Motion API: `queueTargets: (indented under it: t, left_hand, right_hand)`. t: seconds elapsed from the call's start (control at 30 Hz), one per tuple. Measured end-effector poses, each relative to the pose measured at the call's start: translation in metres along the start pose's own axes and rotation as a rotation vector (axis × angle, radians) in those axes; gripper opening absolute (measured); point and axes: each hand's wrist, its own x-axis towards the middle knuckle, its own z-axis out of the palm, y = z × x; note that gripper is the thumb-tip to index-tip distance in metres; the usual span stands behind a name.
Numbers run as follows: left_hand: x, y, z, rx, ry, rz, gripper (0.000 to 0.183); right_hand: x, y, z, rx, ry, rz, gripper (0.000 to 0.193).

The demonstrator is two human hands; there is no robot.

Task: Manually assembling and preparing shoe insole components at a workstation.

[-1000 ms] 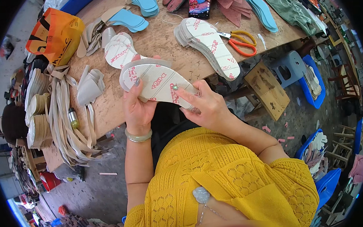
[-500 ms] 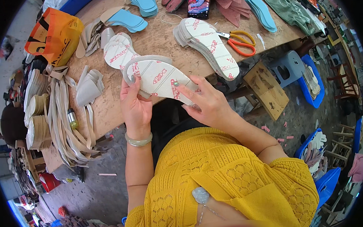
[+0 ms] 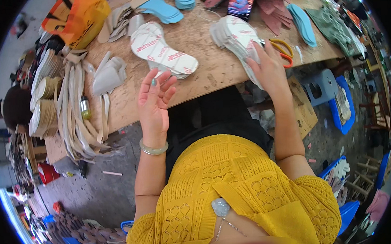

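My left hand [image 3: 154,97] is raised just off the table's near edge, palm up, fingers loosely apart and holding nothing. Beyond its fingertips lies the left stack of white insoles [image 3: 165,53] with red print. My right hand [image 3: 268,67] reaches over the right stack of white insoles [image 3: 239,29], fingers spread on its narrower near part, which overhangs the table edge. Whether those fingers grip a top piece is not clear. Scissors [image 3: 286,57] with orange and yellow handles lie right beside the right hand, partly covered by it.
On the wooden table [image 3: 202,79] are grey curved pieces [image 3: 110,75], tan strips [image 3: 69,111], blue insoles [image 3: 161,10], a phone [image 3: 241,2], dark pink pieces [image 3: 275,7] and green fabric [image 3: 332,24]. An orange bag [image 3: 77,20] stands far left. A grey-blue stool [image 3: 321,88] is at right.
The white insole with a grey strip around its end is no longer between my hands. My right hand moved right onto the right stack; my left hand opened. The view shifted slightly.
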Motion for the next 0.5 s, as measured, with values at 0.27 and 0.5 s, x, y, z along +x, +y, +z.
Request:
queueTargets:
  t: [0.27,0.5]
  left_hand:
    - [-0.005,-0.002,-0.013,0.149,0.162,0.022,0.024]
    - [-0.015,0.008,-0.034,0.387,0.028,0.100,0.021]
  right_hand:
    - [0.024,-0.105,0.027,0.488,-0.152,-0.305,0.047]
    - [0.064,-0.140,0.053,0.232,-0.366,-0.452,0.040]
